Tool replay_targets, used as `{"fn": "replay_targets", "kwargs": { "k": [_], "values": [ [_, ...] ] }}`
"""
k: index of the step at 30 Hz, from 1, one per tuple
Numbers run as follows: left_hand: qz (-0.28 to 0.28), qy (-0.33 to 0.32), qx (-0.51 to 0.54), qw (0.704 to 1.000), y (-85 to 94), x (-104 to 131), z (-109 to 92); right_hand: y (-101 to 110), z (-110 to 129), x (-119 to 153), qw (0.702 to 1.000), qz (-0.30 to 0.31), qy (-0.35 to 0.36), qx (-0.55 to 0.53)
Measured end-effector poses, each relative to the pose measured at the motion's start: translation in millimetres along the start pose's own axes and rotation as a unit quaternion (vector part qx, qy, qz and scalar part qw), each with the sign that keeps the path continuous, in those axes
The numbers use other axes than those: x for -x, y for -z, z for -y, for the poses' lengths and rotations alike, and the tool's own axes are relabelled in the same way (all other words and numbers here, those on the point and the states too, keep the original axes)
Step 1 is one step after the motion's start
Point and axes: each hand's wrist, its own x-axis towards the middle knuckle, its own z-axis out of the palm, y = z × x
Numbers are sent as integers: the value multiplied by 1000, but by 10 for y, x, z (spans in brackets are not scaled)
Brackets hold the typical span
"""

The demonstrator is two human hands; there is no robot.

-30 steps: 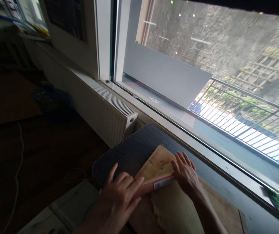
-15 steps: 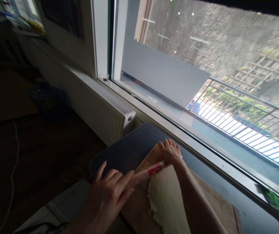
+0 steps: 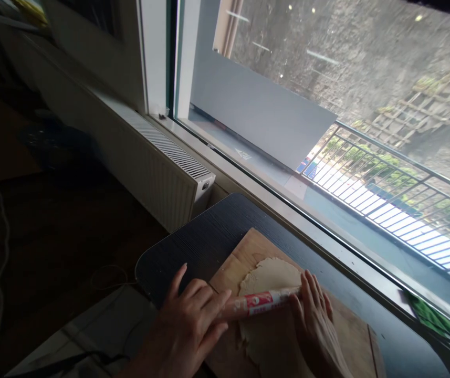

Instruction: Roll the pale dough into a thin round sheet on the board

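Note:
A rolling pin (image 3: pixel 259 303) with a red and white label lies across a flat, ragged-edged sheet of pale dough (image 3: pixel 272 273). Under the dough is a wooden board (image 3: pixel 240 257). My left hand (image 3: pixel 193 315) rests at the pin's left end, fingers stretched and spread, one finger raised. At the other end, my right hand (image 3: pixel 313 310) presses flat on the pin, its fingers extended and the thumb apart. Both palms bear on the pin without wrapping round it. My right hand and forearm cover part of the dough's near side.
The board sits on a dark table (image 3: pixel 193 236) beside a large window. A white radiator (image 3: pixel 169 173) runs along the wall past the table's far corner. A green cloth (image 3: pixel 437 320) lies on the sill at right. A pale cable (image 3: pixel 2 273) trails over the dark floor.
The rolling pin has come back toward me over the dough, my right hand travelling most. Dough now shows beyond the pin. The camera view has shifted slightly.

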Motion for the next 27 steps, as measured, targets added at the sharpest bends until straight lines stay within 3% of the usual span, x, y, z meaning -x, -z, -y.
{"fn": "replay_targets", "kwargs": {
  "k": [5,8,11,14,17,20,23,27],
  "values": [
    [-18,37,-47,998,92,3,65,139,598,-1214,990,127,-37,-39],
    [-14,42,-72,996,158,44,94,164,831,-1598,989,138,-34,-46],
    [-12,38,-67,997,164,84,81,167,737,-1395,990,126,-37,-44],
    [-7,23,-32,999,95,91,21,120,320,-686,996,70,0,-49],
    [15,-12,8,1000,3,25,-78,43,-190,117,999,-34,16,-14],
    [48,-26,28,998,-76,-120,-191,27,-496,461,995,-85,23,42],
    [64,-15,27,997,-135,-282,-260,67,-466,106,999,-7,-3,34],
    [42,33,9,999,-159,-425,-211,69,-125,-951,993,76,-75,-41]
  ]
}}
